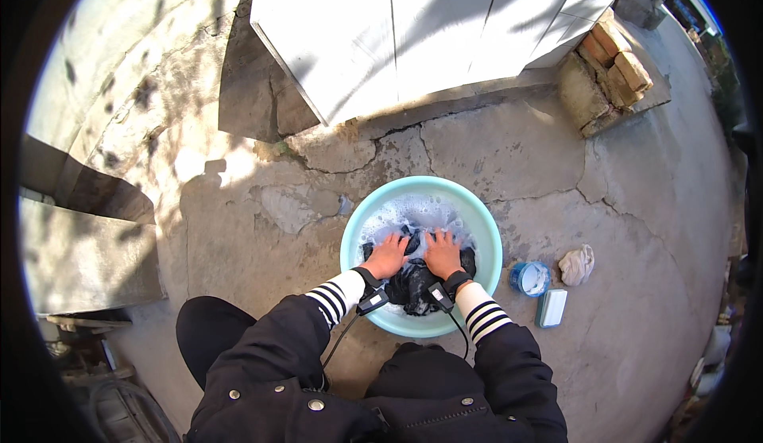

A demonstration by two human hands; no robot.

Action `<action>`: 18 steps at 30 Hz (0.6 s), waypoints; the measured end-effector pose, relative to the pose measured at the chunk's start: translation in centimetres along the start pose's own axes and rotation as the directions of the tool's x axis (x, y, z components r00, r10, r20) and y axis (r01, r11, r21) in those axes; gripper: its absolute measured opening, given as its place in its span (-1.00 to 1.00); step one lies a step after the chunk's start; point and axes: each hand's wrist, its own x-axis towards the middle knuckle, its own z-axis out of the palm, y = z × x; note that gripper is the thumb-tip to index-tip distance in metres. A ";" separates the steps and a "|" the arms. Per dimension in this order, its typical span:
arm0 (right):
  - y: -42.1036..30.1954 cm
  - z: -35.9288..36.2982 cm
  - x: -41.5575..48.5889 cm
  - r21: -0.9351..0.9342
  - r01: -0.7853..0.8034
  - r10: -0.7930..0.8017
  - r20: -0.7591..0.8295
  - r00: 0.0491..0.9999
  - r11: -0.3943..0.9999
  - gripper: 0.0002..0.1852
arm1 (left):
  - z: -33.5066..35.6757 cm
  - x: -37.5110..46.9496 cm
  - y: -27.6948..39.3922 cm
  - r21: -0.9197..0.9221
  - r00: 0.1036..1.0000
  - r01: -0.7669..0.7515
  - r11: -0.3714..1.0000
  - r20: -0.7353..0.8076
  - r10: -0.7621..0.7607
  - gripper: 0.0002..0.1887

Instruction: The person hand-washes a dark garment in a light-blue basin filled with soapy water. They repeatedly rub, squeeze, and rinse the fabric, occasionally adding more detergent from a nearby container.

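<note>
A pale turquoise plastic basin (493, 237) stands on the ground before me, holding water topped with white suds (411, 207). Wet dark cloth (411, 288) is bunched inside it, partly under the foam. My left hand (386, 256) lies palm down on the left part of the cloth, fingers apart and pointing away from me. Beside it, my right hand (443, 255) presses flat on the right part, fingers also spread. Some fingertips are hidden in foam. Each wrist wears a black strap with a small cabled box near the cloth.
Right of the basin are a blue tub (530, 278) with white contents, a white-topped blue box (552, 308) and a crumpled pale bag (576, 264). White panels (429, 32) lie beyond, with stacked bricks (614, 73) at their right. The concrete ground (536, 163) is cracked.
</note>
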 end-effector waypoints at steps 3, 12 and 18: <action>0.1 0.3 1.0 0.102 -0.216 0.228 -0.128 0.965 0.971 -0.45 | -0.8 1.1 0.1 -0.171 0.980 0.193 0.966 0.087 -0.180 -0.42; -5.7 -7.0 -1.2 0.908 0.091 0.147 -0.164 0.975 0.409 -0.80 | -5.4 2.6 2.4 -0.831 0.874 0.255 -0.494 0.417 -0.250 -0.52; -9.4 -9.0 -1.2 0.817 -0.128 0.401 -0.134 0.906 0.562 -0.76 | -5.7 2.4 4.2 -0.856 0.786 0.399 -0.328 0.504 -0.359 -0.57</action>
